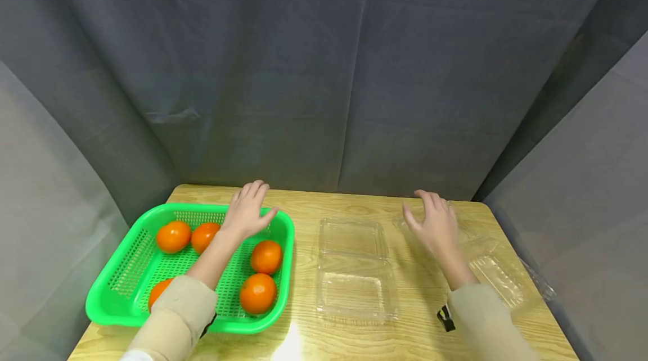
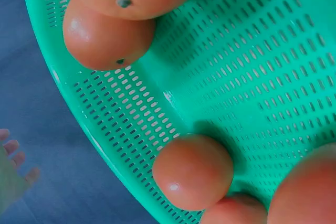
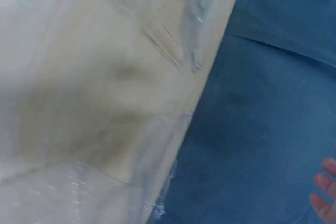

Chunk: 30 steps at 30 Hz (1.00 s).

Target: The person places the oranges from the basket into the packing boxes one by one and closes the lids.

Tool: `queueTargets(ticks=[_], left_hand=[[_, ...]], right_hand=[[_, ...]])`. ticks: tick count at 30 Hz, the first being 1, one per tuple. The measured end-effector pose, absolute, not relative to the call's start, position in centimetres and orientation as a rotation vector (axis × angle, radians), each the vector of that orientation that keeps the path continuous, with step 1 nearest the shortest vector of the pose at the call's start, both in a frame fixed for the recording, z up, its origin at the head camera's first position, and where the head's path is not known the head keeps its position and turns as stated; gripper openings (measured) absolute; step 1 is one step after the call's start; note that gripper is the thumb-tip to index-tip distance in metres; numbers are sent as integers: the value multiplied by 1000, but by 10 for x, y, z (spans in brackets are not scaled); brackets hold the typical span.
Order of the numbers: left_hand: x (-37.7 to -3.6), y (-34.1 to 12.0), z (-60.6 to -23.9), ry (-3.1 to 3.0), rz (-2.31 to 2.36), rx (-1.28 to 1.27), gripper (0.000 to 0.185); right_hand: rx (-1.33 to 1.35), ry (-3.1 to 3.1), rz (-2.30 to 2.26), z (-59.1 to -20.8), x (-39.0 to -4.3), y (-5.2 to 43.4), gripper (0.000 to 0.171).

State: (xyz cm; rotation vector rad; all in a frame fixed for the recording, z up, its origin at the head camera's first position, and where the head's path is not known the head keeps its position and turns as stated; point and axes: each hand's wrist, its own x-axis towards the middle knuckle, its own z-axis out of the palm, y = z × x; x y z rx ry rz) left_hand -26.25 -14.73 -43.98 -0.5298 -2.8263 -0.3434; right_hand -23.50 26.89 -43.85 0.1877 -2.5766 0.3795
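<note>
Even overhead light falling on the wooden table (image 1: pixel 354 209), glare blooming white at its near edge, soft shadows lying under both forearms, right wrist view smearing into blur, head view bending at the edges.

Oranges (image 1: pixel 257 292) in basket (image 1: pixel 113 285), left of clamshell (image 1: pixel 354 271)

The head camera looked forward and down over the whole wooden table (image 1: pixel 304 203). The left wrist camera sat very close above the green basket (image 2: pixel 252 77) (also in the head view). The right wrist camera, close and blurred, faced the table's edge (image 3: pixel 199 108).
</note>
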Motion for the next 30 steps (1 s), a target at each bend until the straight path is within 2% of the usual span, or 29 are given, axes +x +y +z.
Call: queueTargets(ticks=[6, 14, 30], left_hand=[[-251, -150, -434, -2732, -316, -650, 49], [-231, -153, -434, -2611, -254, -844, 42], [-188, -156, -459, -2599, -182, -1078, 42]], right_hand=[[238, -2480, 407, -459, -216, 268, 42], [317, -2429, 351, -487, -190, 266, 42], [314, -2556, 338, -534, -155, 254, 46]])
